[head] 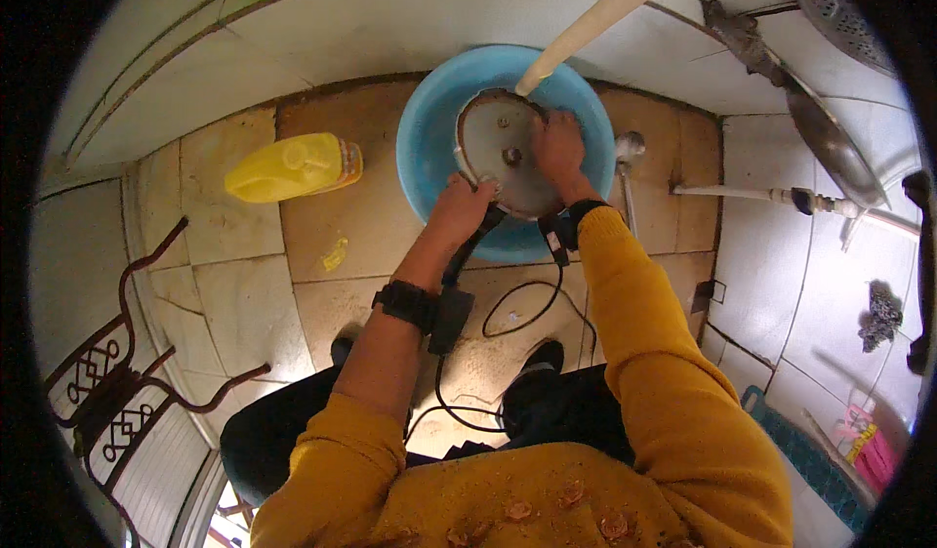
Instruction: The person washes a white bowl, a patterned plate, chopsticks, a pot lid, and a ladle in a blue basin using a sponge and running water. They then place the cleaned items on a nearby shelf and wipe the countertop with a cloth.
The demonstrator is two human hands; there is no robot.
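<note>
A light blue plastic basin (pixel 421 134) stands on the tiled floor in front of me. Inside it is a round metal lid or disc (pixel 487 138) with a dark rim and a small knob at its middle. My left hand (pixel 465 200) grips the lid's lower left edge, its fingers bent over the rim. On the right side of the lid lies my right hand (pixel 560 145); its fingertips are at the upper right rim and partly hidden. A pale pipe (pixel 593 28) slants down from above, its lower end close to the lid's top edge. Dark straps with cabled devices are on both wrists.
A yellow plastic bottle (pixel 285 167) lies on the floor left of the basin. Right of the basin are a metal fitting (pixel 629 145) and a wall pipe (pixel 761 193). A dark metal rack (pixel 110 394) stands at lower left. Black cable (pixel 487 321) loops between me and the basin.
</note>
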